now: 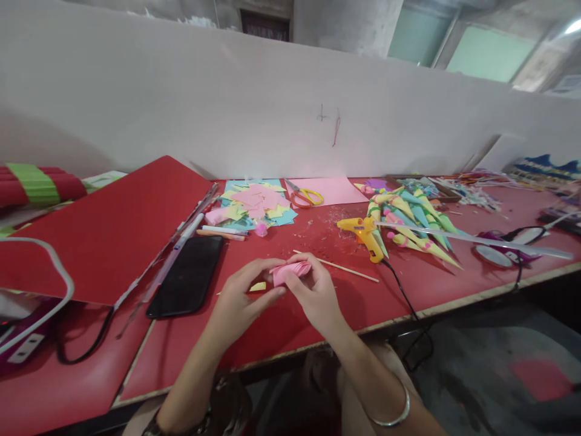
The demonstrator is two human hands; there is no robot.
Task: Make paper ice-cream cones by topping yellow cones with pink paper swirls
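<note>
A small piece of rolled or folded pink paper is held between both hands above the red table, near its front edge. My left hand has its fingers round the left end of the paper, thumb below. My right hand grips the right side, its thumb pressed on the paper's front. Just beyond the hands a thin wooden stick lies on the table. A small yellow paper scrap is beside my left hand.
A black phone and pens lie left. Behind are cut paper pieces, scissors and a pink sheet. A yellow glue gun with a long clear stick and a pile of paper cones are right.
</note>
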